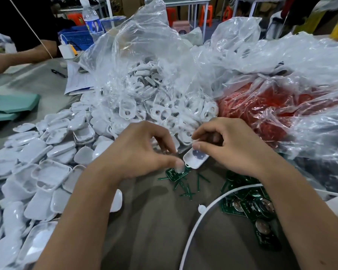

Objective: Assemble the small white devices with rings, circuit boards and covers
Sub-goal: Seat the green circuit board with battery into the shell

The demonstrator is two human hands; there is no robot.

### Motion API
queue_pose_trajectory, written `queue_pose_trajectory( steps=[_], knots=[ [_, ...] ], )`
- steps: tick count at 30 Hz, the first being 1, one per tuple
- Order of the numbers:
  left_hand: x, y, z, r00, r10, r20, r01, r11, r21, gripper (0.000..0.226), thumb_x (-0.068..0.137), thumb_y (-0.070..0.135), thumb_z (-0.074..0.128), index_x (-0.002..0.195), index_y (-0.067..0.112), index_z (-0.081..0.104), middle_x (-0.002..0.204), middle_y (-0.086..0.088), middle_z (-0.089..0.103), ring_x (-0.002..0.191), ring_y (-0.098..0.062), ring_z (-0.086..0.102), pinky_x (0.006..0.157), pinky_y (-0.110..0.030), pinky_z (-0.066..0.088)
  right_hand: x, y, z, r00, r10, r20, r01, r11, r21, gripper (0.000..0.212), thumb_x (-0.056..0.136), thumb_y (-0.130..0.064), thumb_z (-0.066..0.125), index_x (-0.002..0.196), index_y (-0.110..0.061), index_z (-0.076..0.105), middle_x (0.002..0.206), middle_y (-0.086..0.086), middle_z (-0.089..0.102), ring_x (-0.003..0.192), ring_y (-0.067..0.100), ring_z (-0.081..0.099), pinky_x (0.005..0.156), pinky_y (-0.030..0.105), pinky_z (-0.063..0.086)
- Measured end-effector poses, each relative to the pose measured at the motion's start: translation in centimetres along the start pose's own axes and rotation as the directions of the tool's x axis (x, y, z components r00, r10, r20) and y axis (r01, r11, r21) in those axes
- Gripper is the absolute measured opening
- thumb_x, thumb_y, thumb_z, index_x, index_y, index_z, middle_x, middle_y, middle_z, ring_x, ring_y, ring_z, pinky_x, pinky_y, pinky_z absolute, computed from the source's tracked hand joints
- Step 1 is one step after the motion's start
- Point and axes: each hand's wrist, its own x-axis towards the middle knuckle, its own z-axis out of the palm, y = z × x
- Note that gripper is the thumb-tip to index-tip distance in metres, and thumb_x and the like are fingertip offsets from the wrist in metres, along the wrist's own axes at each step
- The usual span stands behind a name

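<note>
Both arms reach forward — left grip (144, 151) and right grip (228, 145) pinching.

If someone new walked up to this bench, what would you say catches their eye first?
Probably the big heap of white covers spilling across the left of the table, and the crumpled clear bags behind, one showing red parts on the right. In the middle, the right hand holds a small white shell while the left hand pinches a green circuit board just below it.

Bare table (154, 221) lies open between the cover pile (37, 162) and circuit boards (248, 207).
</note>
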Motion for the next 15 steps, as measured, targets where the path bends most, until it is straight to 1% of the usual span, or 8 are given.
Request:
queue_pose_trajectory(
  steps=[3,6,8,9,11,12,13,15],
  knots=[
    [0.15,0.59,1.05,0.997,-0.008,0.081,-0.01,0.975,0.22,0.042,0.054,0.058,0.093,0.082,0.033,0.074,0.083,0.012,0.067,0.08,-0.002,0.062,0.075,-0.033,0.054,-0.07,0.5,-0.66,0.986,0.005,0.166,0.003,0.999,-0.045,0.05,0.079,-0.043,0.087,0.126,-0.036,0.07,0.102,-0.024,0.061,0.095,-0.017,0.055,0.078,0.001,0.04],
    [0.41,0.38,1.25,0.995,-0.003,0.102,-0.024,0.964,0.265,0.038,0.058,0.053,0.093,0.083,0.031,0.075,0.084,0.012,0.064,0.079,-0.001,0.059,0.069,-0.022,0.049,-0.08,0.52,-0.82,0.971,-0.004,0.237,0.026,0.996,-0.088,0.072,0.069,-0.041,0.094,0.134,-0.039,0.063,0.11,-0.024,0.056,0.099,-0.014,0.053,0.078,0.005,0.041],
    [0.37,0.22,1.07,0.994,-0.022,0.105,-0.002,0.975,0.224,0.033,0.06,0.047,0.095,0.08,0.03,0.074,0.084,0.012,0.064,0.082,0.0,0.058,0.061,-0.011,0.043,-0.01,0.5,-0.77,0.973,-0.025,0.228,0.043,0.996,-0.073,0.068,0.068,-0.036,0.095,0.13,-0.035,0.067,0.106,-0.024,0.058,0.097,-0.015,0.054,0.078,0.004,0.041],
    [0.33,0.18,0.98,0.994,-0.034,0.106,0.013,0.981,0.193,0.032,0.06,0.043,0.096,0.079,0.029,0.074,0.085,0.01,0.065,0.083,-0.001,0.059,0.061,-0.012,0.044,0.01,0.49,-0.72,0.975,-0.033,0.219,0.049,0.997,-0.064,0.065,0.068,-0.034,0.096,0.127,-0.034,0.068,0.102,-0.025,0.059,0.095,-0.015,0.054,0.078,0.003,0.041],
    [0.24,0.19,0.79,0.993,-0.057,0.1,0.044,0.991,0.125,0.029,0.061,0.037,0.096,0.076,0.028,0.073,0.086,0.003,0.068,0.077,-0.008,0.062,0.062,-0.02,0.049,-0.03,0.5,-0.67,0.978,-0.036,0.207,0.052,0.996,-0.07,0.059,0.069,-0.034,0.095,0.122,-0.033,0.071,0.096,-0.023,0.062,0.091,-0.013,0.056,0.077,0.005,0.042],
    [0.2,0.25,0.72,0.993,-0.069,0.093,0.06,0.994,0.095,0.027,0.063,0.035,0.096,0.075,0.027,0.072,0.087,-0.001,0.07,0.075,-0.012,0.063,0.067,-0.029,0.053,-0.08,0.56,-0.7,0.978,-0.032,0.205,0.049,0.996,-0.078,0.057,0.069,-0.035,0.095,0.12,-0.033,0.072,0.093,-0.021,0.064,0.089,-0.011,0.058,0.075,0.006,0.043],
    [0.2,0.32,0.65,0.993,-0.079,0.083,0.073,0.995,0.07,0.025,0.065,0.033,0.095,0.074,0.025,0.072,0.088,-0.004,0.071,0.077,-0.018,0.065,0.073,-0.037,0.056,-0.12,0.63,-0.77,0.978,-0.024,0.207,0.042,0.996,-0.083,0.055,0.069,-0.037,0.095,0.118,-0.033,0.072,0.09,-0.02,0.065,0.086,-0.01,0.059,0.073,0.007,0.044],
    [0.25,0.32,0.55,0.995,-0.077,0.056,0.076,0.997,0.022,0.02,0.07,0.029,0.092,0.072,0.023,0.073,0.09,-0.005,0.073,0.081,-0.025,0.066,0.075,-0.044,0.056,-0.23,0.71,-0.98,0.98,-0.011,0.197,0.026,0.997,-0.076,0.054,0.067,-0.045,0.094,0.116,-0.033,0.072,0.084,-0.017,0.067,0.08,-0.008,0.061,0.069,0.009,0.045]
  ],
)
